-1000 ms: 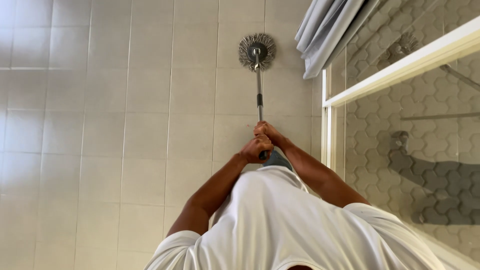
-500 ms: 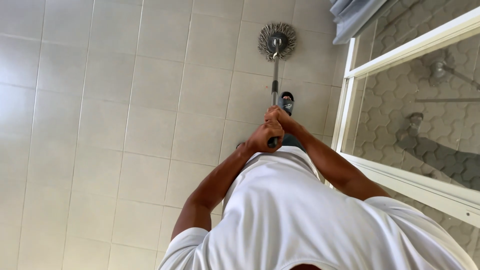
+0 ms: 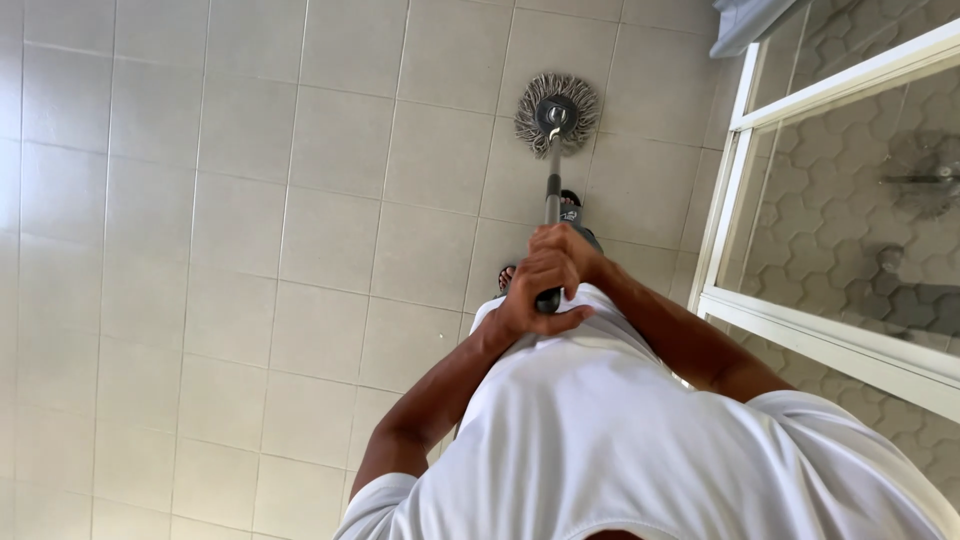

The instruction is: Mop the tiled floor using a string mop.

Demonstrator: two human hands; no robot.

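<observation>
Nearest, above a white shirt (image 3: 620,440), the left hand (image 3: 530,300) and right hand (image 3: 568,255) both wrap tightly, one grip against the other, around the upper end of a grey metal mop handle (image 3: 551,200). Farther out, its round grey string mop head (image 3: 557,113) rests on the pale tiled floor (image 3: 250,250), beside a white-framed glass shower door (image 3: 800,200).

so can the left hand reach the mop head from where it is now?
Probably not directly. The left hand grips the near end of the mop handle together with the right hand, and the mop head lies on the tiled floor at the handle's far end.
</observation>
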